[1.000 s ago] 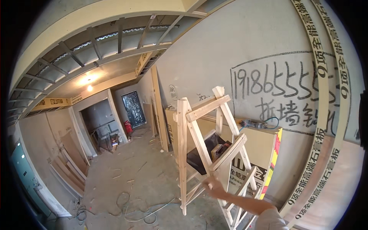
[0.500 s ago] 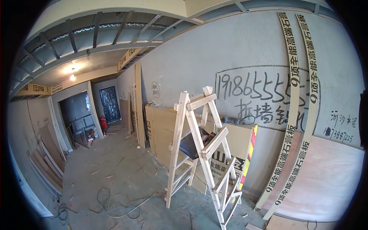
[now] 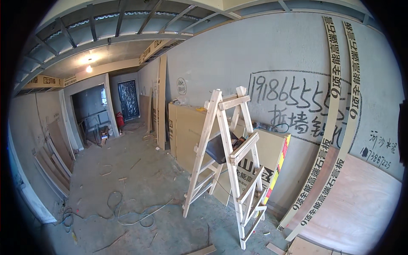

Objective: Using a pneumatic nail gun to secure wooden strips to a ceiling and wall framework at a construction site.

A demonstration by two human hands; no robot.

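Neither of my hands shows in the head view. A wooden A-frame stepladder [image 3: 226,131] stands a little right of the middle, its legs spread on the concrete floor. Between its legs hangs a dark pouch or tray [image 3: 216,148], with what look like tools in it. Behind the ladder, a stack of tan boards [image 3: 187,131] leans along the wall, with red and yellow edging at its right end. On top of the stack lies a dark tool with a cable [image 3: 265,126].
Two long tan strips [image 3: 333,106] lean on the grey wall beside a pale wood panel [image 3: 352,199]. A loose hose or cable [image 3: 123,216] coils over the floor among scraps. Boards [image 3: 53,170] lean at the left. Metal ceiling framing [image 3: 119,21] runs overhead.
The whole view has shifted: the ladder's top and the strips sit further right, and the ladder's feet sit higher in the picture. No object has visibly moved by itself.
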